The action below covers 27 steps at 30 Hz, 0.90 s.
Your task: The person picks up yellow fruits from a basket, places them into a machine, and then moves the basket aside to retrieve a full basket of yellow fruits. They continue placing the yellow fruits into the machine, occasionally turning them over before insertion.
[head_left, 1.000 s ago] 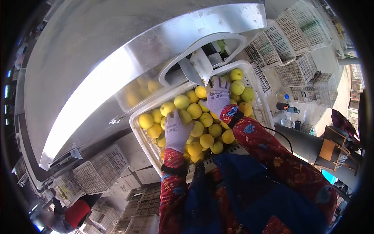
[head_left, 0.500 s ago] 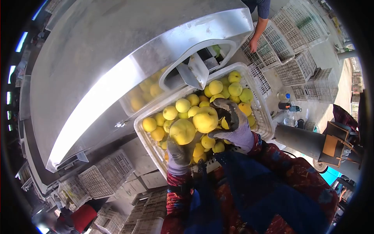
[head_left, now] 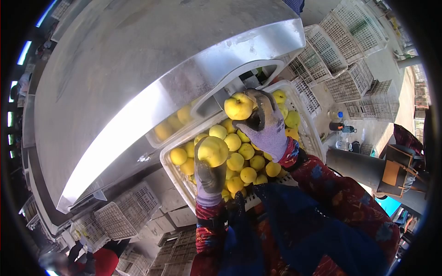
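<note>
Both my hands wear purple gloves with dark, worn palms. My left hand [head_left: 210, 177] is closed around a large yellow peach [head_left: 212, 151], held above the left part of a white plastic crate [head_left: 166, 162]. My right hand [head_left: 267, 122] grips another yellow peach [head_left: 238, 106] by its right side, with the stem hollow showing. That hand is over the crate's far part, close to an oval opening [head_left: 275, 69] in a metal machine. Beneath my hands, many yellow peaches [head_left: 235, 161] fill the crate. My right hand hides some of them.
The machine's broad steel housing [head_left: 152, 60] covers the upper left, its bright edge beside the crate. Stacked white crates [head_left: 354, 32] stand at upper right, more crates [head_left: 120, 215] at lower left. Another person [head_left: 105, 262] is at lower left; a striped sleeve [head_left: 295, 5] shows at the top.
My right hand has moved up toward the machine opening with a peach. My left hand still holds its peach, slightly turned. The other person's bare arm at the top has gone from view.
</note>
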Available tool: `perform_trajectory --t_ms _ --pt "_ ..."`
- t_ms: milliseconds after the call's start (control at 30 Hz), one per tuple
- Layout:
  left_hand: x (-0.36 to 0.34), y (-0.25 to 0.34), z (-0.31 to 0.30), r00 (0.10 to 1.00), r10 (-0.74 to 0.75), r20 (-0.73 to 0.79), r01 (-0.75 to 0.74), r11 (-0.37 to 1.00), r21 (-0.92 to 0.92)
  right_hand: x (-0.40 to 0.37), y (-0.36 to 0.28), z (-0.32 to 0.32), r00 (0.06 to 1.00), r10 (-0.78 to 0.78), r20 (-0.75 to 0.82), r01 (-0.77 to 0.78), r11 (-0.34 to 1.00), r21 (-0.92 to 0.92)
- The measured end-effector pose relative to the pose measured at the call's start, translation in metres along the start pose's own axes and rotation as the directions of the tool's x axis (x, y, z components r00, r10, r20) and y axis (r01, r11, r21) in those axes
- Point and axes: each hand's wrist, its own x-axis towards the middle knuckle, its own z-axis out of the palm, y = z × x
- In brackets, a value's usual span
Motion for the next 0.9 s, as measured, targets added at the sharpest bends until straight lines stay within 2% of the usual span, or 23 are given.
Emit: perform_trajectory --t_ms 100,133,233,300,367,433,500,567,600,633,833,900 --pt "0.006 0.015 0.029 0.983 -0.027 -0.182 0.029 1.0 0.011 0.021 0.014 0.021 1.0 -0.002 0.014 0.002 0.999 -0.044" --pt "0.007 0.018 0.033 0.99 -0.024 -0.138 0.025 1.0 0.005 0.033 0.016 0.025 0.998 0.05 0.042 -0.042 0.983 -0.178" --pt "0.01 0.024 0.037 0.999 -0.017 -0.035 0.017 1.0 -0.003 0.058 0.024 0.035 0.993 -0.115 0.027 0.119 0.958 -0.262" --pt "0.013 0.02 0.038 1.0 -0.004 -0.005 0.004 1.0 -0.018 0.062 0.015 0.016 0.998 0.054 0.023 -0.055 0.997 0.048" --pt "0.016 0.018 0.043 1.0 -0.022 -0.018 0.02 0.997 -0.073 0.049 0.009 -0.001 0.973 0.226 0.046 -0.228 0.909 0.349" --pt "0.022 0.015 0.049 0.999 -0.005 -0.054 0.002 0.998 -0.068 0.023 -0.006 -0.018 0.972 0.098 0.213 -0.159 0.942 0.294" --pt "0.026 0.016 0.059 0.996 0.041 -0.082 -0.01 0.939 0.344 0.001 -0.019 -0.028 0.92 -0.063 0.387 -0.034 0.971 0.237" --pt "0.03 0.009 0.072 0.996 0.02 -0.09 -0.001 0.978 0.209 -0.014 -0.018 -0.016 0.958 -0.045 0.283 -0.003 0.986 0.168" --pt "0.033 0.012 0.081 0.999 0.031 -0.042 -0.021 0.972 0.232 -0.018 -0.016 -0.01 0.973 -0.039 0.229 0.008 0.991 0.133" --pt "0.035 0.01 0.089 0.999 0.036 -0.024 -0.032 0.987 0.161 -0.018 -0.016 -0.009 0.978 -0.019 0.207 -0.008 0.991 0.13" --pt "0.051 0.018 0.096 1.0 -0.02 -0.012 0.023 0.957 0.291 -0.007 -0.012 -0.001 0.998 0.045 0.036 -0.047 0.997 0.065" --pt "0.055 0.018 0.099 0.999 -0.028 -0.046 0.043 0.936 0.35 0.004 -0.009 -0.003 0.998 0.014 0.066 -0.014 1.0 -0.002"
